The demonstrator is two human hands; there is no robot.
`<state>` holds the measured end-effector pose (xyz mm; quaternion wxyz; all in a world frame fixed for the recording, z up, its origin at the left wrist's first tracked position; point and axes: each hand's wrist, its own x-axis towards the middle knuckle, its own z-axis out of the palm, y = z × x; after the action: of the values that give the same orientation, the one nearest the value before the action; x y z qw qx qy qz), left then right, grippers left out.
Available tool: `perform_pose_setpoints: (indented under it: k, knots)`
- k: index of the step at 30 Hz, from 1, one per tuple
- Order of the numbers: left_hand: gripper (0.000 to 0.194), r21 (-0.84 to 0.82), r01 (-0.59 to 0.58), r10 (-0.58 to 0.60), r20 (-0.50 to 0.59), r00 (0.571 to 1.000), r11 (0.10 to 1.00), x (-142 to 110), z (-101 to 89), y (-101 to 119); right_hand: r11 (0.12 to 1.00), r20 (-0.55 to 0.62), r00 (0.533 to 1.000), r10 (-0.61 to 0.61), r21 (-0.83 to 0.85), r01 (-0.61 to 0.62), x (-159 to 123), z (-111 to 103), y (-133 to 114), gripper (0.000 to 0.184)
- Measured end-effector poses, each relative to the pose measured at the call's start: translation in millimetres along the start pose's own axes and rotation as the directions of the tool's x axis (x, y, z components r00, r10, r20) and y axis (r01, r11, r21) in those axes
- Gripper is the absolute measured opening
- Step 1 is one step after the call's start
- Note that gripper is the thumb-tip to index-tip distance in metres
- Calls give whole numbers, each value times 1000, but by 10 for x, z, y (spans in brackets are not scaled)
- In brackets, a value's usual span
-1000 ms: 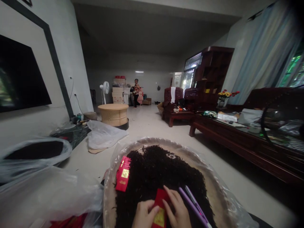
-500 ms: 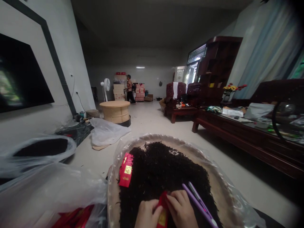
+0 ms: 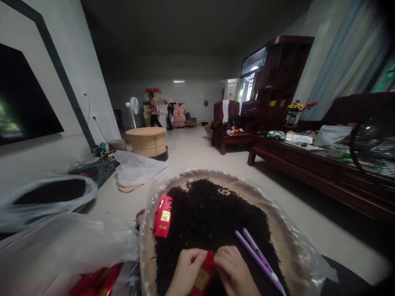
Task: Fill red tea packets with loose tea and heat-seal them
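Both hands hold a small red packet (image 3: 204, 274) with a gold label, low in the view above the dark loose leaves. My left hand (image 3: 189, 269) pinches its left upper edge. My right hand (image 3: 233, 269) has its fingers closed at the packet's upper right edge. Under them the dark, tea-like leaves (image 3: 212, 213) fill a round tray (image 3: 285, 230) lined with clear plastic. Another red packet (image 3: 163, 216) lies on the left side of the leaves. A purple flat iron (image 3: 259, 259) rests on the leaves to the right of my right hand, its jaws apart.
A clear plastic bag (image 3: 101, 234) at the lower left holds several red packets (image 3: 95, 281). Behind it stands a bag of dark leaves (image 3: 52, 191). Beyond the tray are a round wooden table (image 3: 146, 135), a white fan (image 3: 133, 106), a long dark table (image 3: 296, 168) and a walking person (image 3: 153, 110).
The packet in my hands has tilted, its top leaning right, and my left hand has shifted slightly left. The view has moved a little. The person in the background has walked left.
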<state>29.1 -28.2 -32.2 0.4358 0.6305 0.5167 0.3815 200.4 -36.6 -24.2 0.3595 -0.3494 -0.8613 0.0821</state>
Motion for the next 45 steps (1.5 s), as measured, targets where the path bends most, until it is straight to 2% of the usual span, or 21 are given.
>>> perform_pose_setpoints:
  k: [3, 8, 11, 14, 18, 20, 24, 27, 31, 34, 35, 37, 39, 41, 43, 45]
  knots:
    - [34, 96, -41, 42, -12, 999, 995, -40, -34, 47, 998, 90, 995, 36, 46, -40, 23, -53, -52, 25]
    - [29, 253, -153, 174, -65, 983, 955, -119, -41, 54, 933, 246, 937, 246, 201, -298, 60, -116, -207, 15]
    - [27, 295, -203, 228, -51, 972, 934, -127, -19, 23, 888, 269, 909, 319, 249, -386, 74, -99, -259, 9]
    - [26, 324, -226, 243, -13, 970, 919, -109, -18, 21, 906, 254, 920, 298, 229, -357, 82, -59, -240, 19]
    - [24, 301, -241, 236, 54, 970, 923, -91, -68, 65, 957, 244, 955, 165, 194, -215, 47, -16, -180, 26]
    - [24, 296, -275, 261, 86, 962, 915, -95, -97, 78, 950, 235, 959, 156, 231, -211, -3, 8, -172, 26]
    - [26, 322, -416, 395, 130, 909, 851, -112, -110, 53, 854, 269, 909, 318, 335, -398, -118, 69, -200, 19]
    - [28, 351, -487, 470, 138, 872, 800, -104, -85, 21, 809, 298, 868, 397, 334, -484, -158, 86, -216, 20]
    - [33, 410, -496, 497, 113, 860, 765, -67, -86, -22, 729, 371, 806, 460, 360, -582, -152, 66, -176, 27]
    - [31, 489, -536, 562, 109, 820, 688, -63, -123, -95, 657, 445, 770, 458, 414, -630, -135, 50, -99, 42]
    - [34, 520, -559, 589, 127, 798, 646, -72, -130, -131, 631, 461, 758, 461, 431, -645, -126, 45, -72, 49]
    - [58, 579, -602, 632, 183, 753, 549, -102, -121, -218, 573, 489, 730, 477, 458, -680, -96, 33, -34, 62]
    - [75, 637, -609, 649, 216, 730, 473, -142, -85, -313, 531, 513, 714, 476, 480, -698, -52, 19, -26, 71]
    - [76, 699, -552, 619, 197, 760, 455, -179, -42, -399, 519, 526, 720, 453, 501, -693, 4, 6, -47, 75]
    - [74, 740, -465, 563, 142, 814, 485, -204, -21, -459, 524, 531, 735, 423, 518, -676, 63, -1, -82, 75]
    - [73, 739, -422, 520, 114, 847, 525, -212, -26, -492, 533, 529, 753, 391, 537, -654, 118, -3, -114, 73]
